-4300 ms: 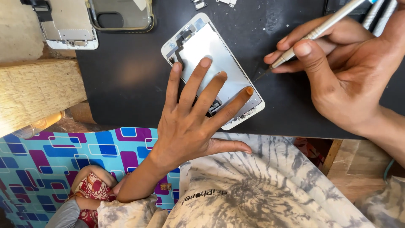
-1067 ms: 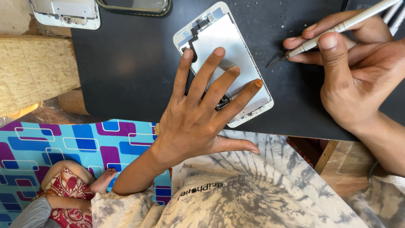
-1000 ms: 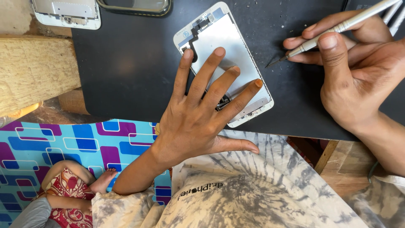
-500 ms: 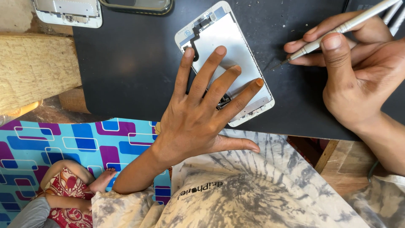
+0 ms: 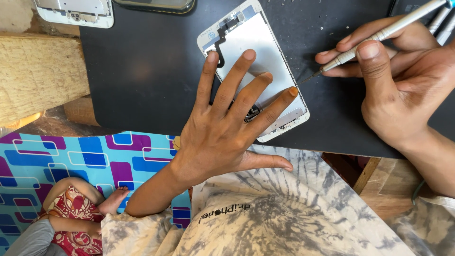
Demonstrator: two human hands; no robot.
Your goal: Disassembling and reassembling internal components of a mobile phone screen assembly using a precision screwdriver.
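Observation:
A white phone screen assembly [image 5: 258,52] lies face down on a black mat [image 5: 142,71], its silver back plate up. My left hand [image 5: 227,123] rests flat on its lower half, fingers spread, pinning it to the mat. My right hand [image 5: 398,90] holds a thin silver screwdriver [image 5: 379,35] like a pen. The dark tip [image 5: 303,80] hovers just off the assembly's right edge, close to my left little finger.
Another white phone part [image 5: 76,12] and a dark phone case [image 5: 156,4] lie at the mat's far edge. A wooden block [image 5: 38,76] sits left. Below the bench are a blue patterned sheet [image 5: 80,156] and a small child [image 5: 71,213] lying there.
Over four seconds the screwdriver tip moved from the assembly's lower right corner up along its right edge. In the last second both hands have barely moved.

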